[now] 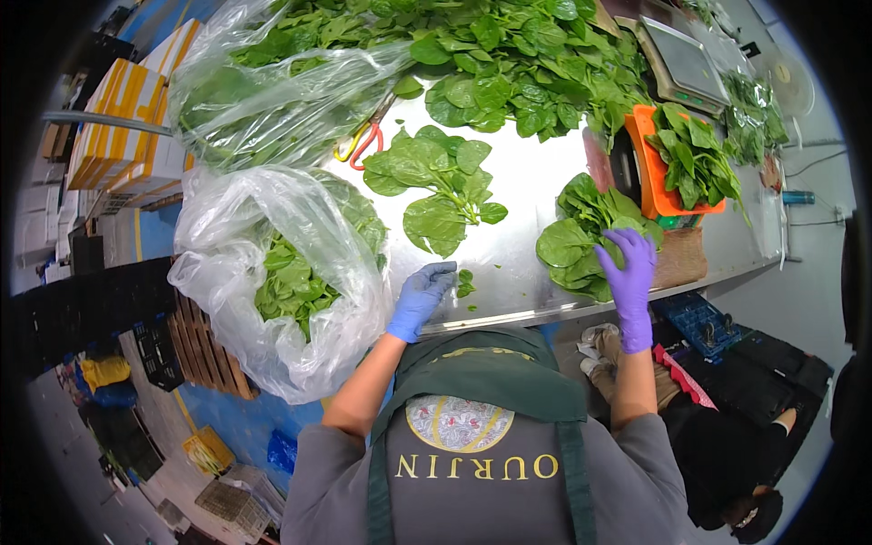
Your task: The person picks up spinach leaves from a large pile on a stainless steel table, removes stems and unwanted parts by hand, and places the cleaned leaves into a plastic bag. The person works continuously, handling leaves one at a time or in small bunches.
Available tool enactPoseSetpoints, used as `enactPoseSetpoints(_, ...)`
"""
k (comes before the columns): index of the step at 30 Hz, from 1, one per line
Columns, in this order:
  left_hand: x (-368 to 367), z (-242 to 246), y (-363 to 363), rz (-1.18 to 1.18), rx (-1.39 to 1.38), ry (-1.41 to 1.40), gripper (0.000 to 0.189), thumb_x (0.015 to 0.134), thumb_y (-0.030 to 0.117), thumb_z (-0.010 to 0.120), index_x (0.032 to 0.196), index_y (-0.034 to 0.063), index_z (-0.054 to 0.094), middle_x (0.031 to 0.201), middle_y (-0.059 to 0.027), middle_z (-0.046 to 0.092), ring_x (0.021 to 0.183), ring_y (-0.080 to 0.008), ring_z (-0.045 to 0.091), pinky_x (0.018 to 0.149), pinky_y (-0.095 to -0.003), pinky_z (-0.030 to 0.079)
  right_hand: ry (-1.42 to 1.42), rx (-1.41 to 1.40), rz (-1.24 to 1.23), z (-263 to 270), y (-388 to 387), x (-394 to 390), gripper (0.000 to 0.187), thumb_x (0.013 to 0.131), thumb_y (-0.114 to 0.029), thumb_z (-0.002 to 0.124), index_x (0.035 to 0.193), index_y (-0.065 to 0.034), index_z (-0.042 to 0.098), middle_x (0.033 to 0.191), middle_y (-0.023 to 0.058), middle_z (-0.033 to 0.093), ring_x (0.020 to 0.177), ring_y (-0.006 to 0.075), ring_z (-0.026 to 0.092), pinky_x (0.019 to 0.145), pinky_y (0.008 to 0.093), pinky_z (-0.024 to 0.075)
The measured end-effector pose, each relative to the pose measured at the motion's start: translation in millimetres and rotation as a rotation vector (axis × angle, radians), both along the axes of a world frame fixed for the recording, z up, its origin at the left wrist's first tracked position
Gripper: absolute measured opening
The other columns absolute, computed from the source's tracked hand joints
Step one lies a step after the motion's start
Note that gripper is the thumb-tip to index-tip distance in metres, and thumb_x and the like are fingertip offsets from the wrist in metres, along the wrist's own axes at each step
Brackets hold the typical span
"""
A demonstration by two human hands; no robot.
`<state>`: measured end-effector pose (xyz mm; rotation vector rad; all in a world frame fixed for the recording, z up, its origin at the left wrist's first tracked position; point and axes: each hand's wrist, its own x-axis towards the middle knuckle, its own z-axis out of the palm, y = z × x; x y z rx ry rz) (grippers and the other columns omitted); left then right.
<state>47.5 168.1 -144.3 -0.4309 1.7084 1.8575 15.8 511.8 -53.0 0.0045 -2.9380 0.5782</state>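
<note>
My left hand [424,296], in a blue glove with darkened fingertips, is at the front of the metal table, with no object visible in it. Small leaf scraps [466,283] lie beside its fingers. Beyond them spreads a loose sprig cluster of leafy greens [436,221]. My right hand [630,283], in a purple glove, rests at the right side of a bunch of greens [569,248], thumb and fingers apart. Red-and-yellow-handled scissors [368,143] lie farther back, their blades partly under a plastic bag. Left of my left hand, a clear plastic bag [340,347] holds more greens.
A large heap of greens [518,61] covers the back of the table. At right, an orange basket [640,163] with greens sits on a scale; another scale [684,61] stands behind. Foam boxes [109,129] are stacked left. A person [729,443] is at lower right.
</note>
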Motion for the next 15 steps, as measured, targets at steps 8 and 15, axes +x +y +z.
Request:
enactPoseSetpoints(8, 4, -4, 10, 0.044, 0.027, 0.132, 0.026, 0.089, 0.014, 0.058, 0.113, 0.0025, 0.060, 0.084, 0.0001, 0.060, 0.069, -0.0046, 0.050, 0.063, -0.0192, 0.044, -0.097, -0.076, 0.253, -108, -169, -87, 0.025, 0.075, -0.027, 0.067, 0.095, -0.0109, 0.064, 0.086, 0.0082, 0.061, 0.079, 0.0271, 0.060, 0.069, 0.0389, 0.0470)
enactPoseSetpoints(15, 12, -12, -6, 0.094, -0.055, 0.162, 0.025, 0.089, 0.015, 0.058, 0.111, 0.0031, 0.062, 0.079, 0.0016, 0.059, 0.065, -0.0054, 0.048, 0.059, -0.0200, 0.042, -0.141, 0.119, 0.311, -126, -183, -106, 0.020, 0.074, -0.025, 0.066, 0.087, -0.0101, 0.062, 0.080, 0.0089, 0.057, 0.076, 0.0276, 0.058, 0.065, 0.0399, 0.0465)
